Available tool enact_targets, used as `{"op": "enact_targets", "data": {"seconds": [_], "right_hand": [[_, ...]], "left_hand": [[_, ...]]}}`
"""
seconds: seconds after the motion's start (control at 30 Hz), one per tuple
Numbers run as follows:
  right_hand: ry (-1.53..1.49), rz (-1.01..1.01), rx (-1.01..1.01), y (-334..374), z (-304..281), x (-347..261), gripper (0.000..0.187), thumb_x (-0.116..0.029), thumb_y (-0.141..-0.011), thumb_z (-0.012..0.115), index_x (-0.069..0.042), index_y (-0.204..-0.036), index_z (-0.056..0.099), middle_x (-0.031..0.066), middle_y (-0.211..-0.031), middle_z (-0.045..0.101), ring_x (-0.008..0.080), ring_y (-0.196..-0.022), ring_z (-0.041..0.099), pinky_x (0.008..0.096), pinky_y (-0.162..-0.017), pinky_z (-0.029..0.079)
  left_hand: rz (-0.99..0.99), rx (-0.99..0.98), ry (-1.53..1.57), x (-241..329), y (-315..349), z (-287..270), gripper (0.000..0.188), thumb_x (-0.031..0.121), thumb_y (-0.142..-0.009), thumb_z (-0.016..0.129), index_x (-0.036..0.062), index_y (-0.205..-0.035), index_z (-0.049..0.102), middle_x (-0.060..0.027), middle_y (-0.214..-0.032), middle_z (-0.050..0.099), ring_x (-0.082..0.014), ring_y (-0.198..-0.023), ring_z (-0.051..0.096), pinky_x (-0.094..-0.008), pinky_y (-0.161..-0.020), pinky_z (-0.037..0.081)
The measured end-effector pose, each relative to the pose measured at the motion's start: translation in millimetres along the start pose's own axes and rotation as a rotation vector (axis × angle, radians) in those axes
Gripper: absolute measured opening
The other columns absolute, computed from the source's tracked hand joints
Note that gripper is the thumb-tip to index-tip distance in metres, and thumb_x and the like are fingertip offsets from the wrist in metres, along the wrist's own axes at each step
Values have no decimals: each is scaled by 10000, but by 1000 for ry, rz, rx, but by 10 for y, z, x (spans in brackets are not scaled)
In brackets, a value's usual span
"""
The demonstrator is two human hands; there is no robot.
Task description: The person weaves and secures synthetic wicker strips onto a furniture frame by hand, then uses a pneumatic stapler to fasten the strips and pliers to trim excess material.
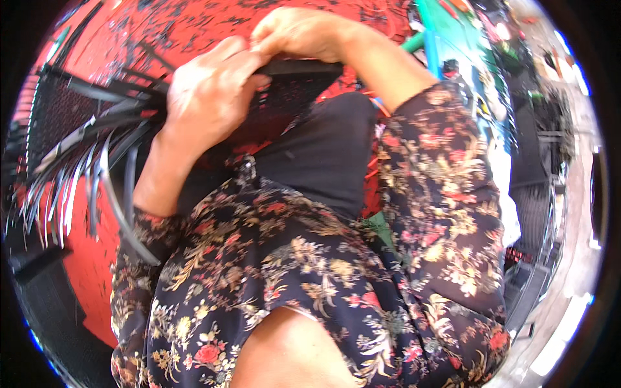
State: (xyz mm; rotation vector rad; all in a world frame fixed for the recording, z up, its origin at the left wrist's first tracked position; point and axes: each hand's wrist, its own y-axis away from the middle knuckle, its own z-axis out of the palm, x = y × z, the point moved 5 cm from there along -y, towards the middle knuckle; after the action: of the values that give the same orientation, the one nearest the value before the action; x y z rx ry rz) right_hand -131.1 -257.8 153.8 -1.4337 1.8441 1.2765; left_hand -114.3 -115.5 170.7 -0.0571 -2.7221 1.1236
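Note:
Over the red surface, my left hand (210,94) is closed round a bundle of flat black strips (123,107). Their loose ends fan out to the left, and some hang down in glossy curls beside my left forearm. A dark flat piece (304,68) shows right of my left hand, below my right wrist; whether it belongs to the bundle I cannot tell. My right hand (291,33) meets the left one at the fingertips, its fingers pinched together. What the right fingers hold, if anything, is hidden.
Dark scraps litter the red surface (187,29). Black mesh-like material (61,107) lies at the far left. On the right stand a green and blue object (430,48) and mixed clutter. Black cloth (317,155) covers my lap.

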Motion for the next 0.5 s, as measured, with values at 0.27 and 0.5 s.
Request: {"op": "enact_targets", "data": {"seconds": [0.27, 0.5], "right_hand": [[213, -127, 1267, 1326, -1045, 868, 347, -363, -753, 722, -39, -863, 664, 124, -762, 666, 229, -725, 658, 372, -669, 507], [609, 954, 1289, 2678, -1593, 2372, 856, -450, -649, 774, 32, -1278, 450, 230, -1219, 559, 331, -1146, 547, 406, -952, 446]], "left_hand": [[-123, -15, 207, 48, -86, 33, 193, -12, -727, 671, -13, -910, 608, -137, -790, 559, -325, -696, 579, -384, -607, 472], [-201, -35, 189, 31, -16, -145, 232, -13, -702, 661, -25, -924, 593, -140, -894, 563, -339, -751, 579, -400, -641, 464]]}}
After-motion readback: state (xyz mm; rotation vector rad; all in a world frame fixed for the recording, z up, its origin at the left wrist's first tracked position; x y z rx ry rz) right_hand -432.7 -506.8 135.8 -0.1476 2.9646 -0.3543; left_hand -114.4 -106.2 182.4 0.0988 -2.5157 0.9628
